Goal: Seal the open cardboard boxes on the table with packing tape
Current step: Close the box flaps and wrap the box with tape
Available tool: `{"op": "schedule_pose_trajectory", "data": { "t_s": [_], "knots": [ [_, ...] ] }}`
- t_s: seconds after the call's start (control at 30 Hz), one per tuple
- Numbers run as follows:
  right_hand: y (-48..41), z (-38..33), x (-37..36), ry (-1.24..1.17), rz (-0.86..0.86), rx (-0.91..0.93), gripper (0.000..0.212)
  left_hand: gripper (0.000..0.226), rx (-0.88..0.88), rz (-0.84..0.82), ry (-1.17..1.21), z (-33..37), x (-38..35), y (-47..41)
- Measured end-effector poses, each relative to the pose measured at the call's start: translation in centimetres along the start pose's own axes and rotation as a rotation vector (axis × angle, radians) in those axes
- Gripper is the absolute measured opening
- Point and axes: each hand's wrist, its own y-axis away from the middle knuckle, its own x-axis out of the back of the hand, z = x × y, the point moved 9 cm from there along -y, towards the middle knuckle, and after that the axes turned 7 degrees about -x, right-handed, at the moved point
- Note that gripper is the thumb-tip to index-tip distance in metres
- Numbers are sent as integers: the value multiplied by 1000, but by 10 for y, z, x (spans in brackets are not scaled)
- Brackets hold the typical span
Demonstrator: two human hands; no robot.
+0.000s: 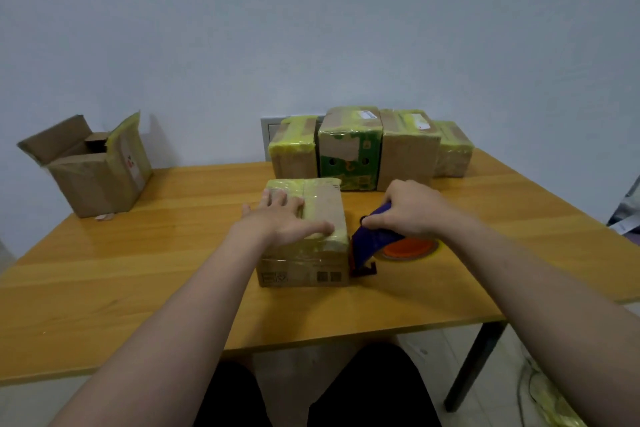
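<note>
The cardboard box (325, 208) is sitting near the middle of the wooden surface (138, 270), close in front of the person, with its flaps closed and yellowish tape lying across its top and over the near upper edge. The left hand (280, 218) is pressing flat on that top, its fingers (277, 196) lying straight and spread toward the far edge while the thumb is reaching along the near edge; it is gripping nothing. Just beside the box's right side, the right hand (405, 208) is holding a purple tape dispenser (374, 243), its fingers curling round the handle. The dispenser's front end is pointing down at the surface by the box's lower right corner, though whether it is touching the cardboard cannot be told. An orange tape roll (405, 248) is showing under the right hand. Behind, four taped boxes (408, 156) are standing side by side at the far edge against the wall, the second from the left being green (349, 163). Well apart at the far left corner, an open box (93, 180) is sitting tilted with its flaps standing up.
</note>
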Motion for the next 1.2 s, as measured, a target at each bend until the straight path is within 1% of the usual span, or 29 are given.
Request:
{"op": "schedule_pose_trajectory", "data": {
  "t_s": [0.07,0.1,0.17,0.27,0.33,0.43,0.5,0.6,0.67,0.77,0.8,0.83,0.87,0.93,0.97,1.03,1.1,1.13,1.2],
  "knots": [
    [1,-4,5,8,29,20,46,145,49,32,-31,9,0,-3],
    [1,-4,6,17,39,22,46,151,63,63,-36,13,0,-3],
    [0,-2,11,20,54,14,46,155,64,114,-19,17,-2,-1],
    [-4,7,29,-50,106,-25,48,157,56,122,17,14,-5,0],
    [-3,17,48,-133,156,-66,51,150,22,137,17,12,-4,0],
    [1,25,72,-299,263,-76,57,135,-93,163,20,2,3,0],
    [4,22,75,-427,317,-69,59,119,-148,147,47,-9,8,3],
    [5,10,59,-748,329,-87,55,99,-206,133,75,-23,13,9],
    [3,-1,43,-991,323,-113,55,94,-247,158,94,-30,16,13],
    [-2,-24,23,-1200,301,-128,51,94,-261,256,207,-46,25,19],
    [-4,-33,18,-1239,294,-125,52,96,-226,309,227,-53,29,20],
    [-6,-41,14,-1264,291,-119,53,99,-154,372,224,-64,33,20],
    [-9,-49,10,-1284,293,-109,54,99,-44,436,216,-76,36,22],
    [-14,-62,5,-1311,297,-87,51,90,183,509,278,-101,33,25],
    [-17,-68,3,-1313,298,-79,48,81,232,518,358,-109,27,25],
    [-23,-79,0,-1317,303,-62,44,64,209,544,542,-117,17,24],
    [-29,-86,-2,-1337,312,-40,42,50,122,536,702,-118,12,24],
    [-31,-90,-3,-1343,315,-30,42,46,63,504,754,-115,12,24],
    [-33,-96,-8,-1340,315,-14,43,46,-30,426,777,-109,13,22]
  ]
}}
